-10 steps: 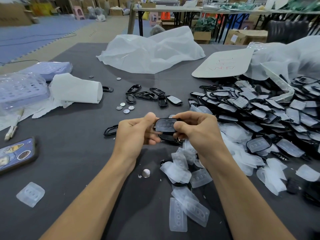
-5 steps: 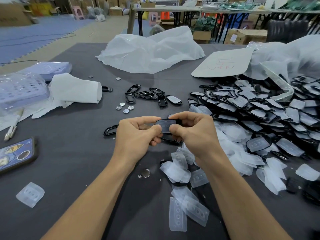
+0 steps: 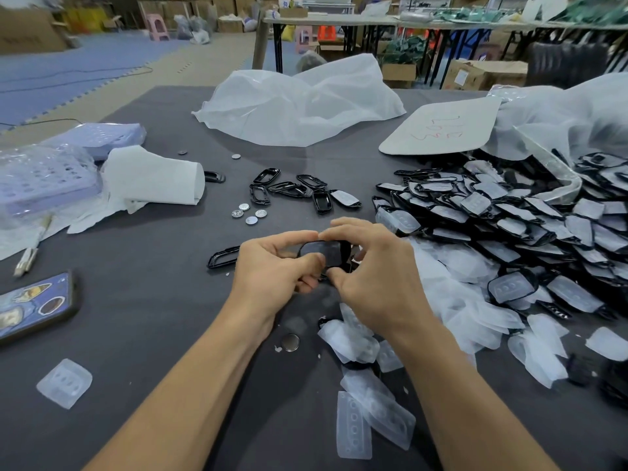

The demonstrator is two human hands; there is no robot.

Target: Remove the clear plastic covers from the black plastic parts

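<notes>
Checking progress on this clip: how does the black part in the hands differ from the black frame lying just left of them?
The held part is pinched between left hand and right hand; the loose frame lies flat on the table, untouched. The held part's face is closed, greyish; the loose frame is an open ring showing table through it. Both are black, rounded plastic.

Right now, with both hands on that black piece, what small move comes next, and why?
Probably lift an edge of the clear cover with the right hand. Both it and the left hand pinch the black part, whose face looks greyish, as if covered; shed covers lie below.
</notes>
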